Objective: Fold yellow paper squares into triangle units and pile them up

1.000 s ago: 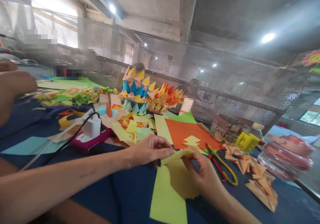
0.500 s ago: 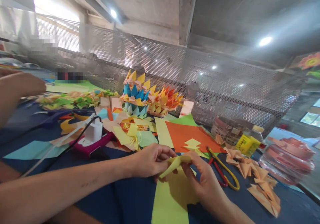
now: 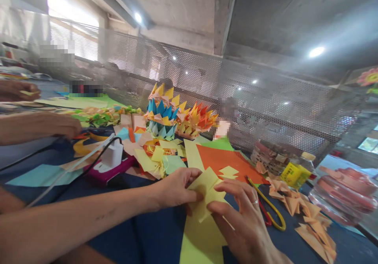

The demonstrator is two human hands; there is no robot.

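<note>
A small folded piece of pale yellow paper (image 3: 209,189) is held up in front of me, a crease running across it. My left hand (image 3: 180,189) pinches its left side, thumb on the near face. At the right edge, my right hand (image 3: 240,209) grips the paper between thumb and fingers, with a ring on one finger. Beneath both hands a larger yellow-green sheet (image 3: 201,240) lies on the dark blue cloth. Just beyond my right hand are scissors with red and yellow handles (image 3: 276,215), partly hidden by it.
Folded paper lotus shapes (image 3: 162,114) stand at the back. A magenta power strip (image 3: 109,171) with cables is on the left, near a co-worker's hands (image 3: 63,126). An orange sheet (image 3: 218,157), peach folded pieces (image 3: 315,224), a yellow-labelled bottle (image 3: 298,173) and a pink container (image 3: 345,195) lie rightward.
The yellow paper has turned from nearly edge-on to showing its flat face. My right hand's fingers have spread along its right edge. At the left, the co-worker's hands have shifted.
</note>
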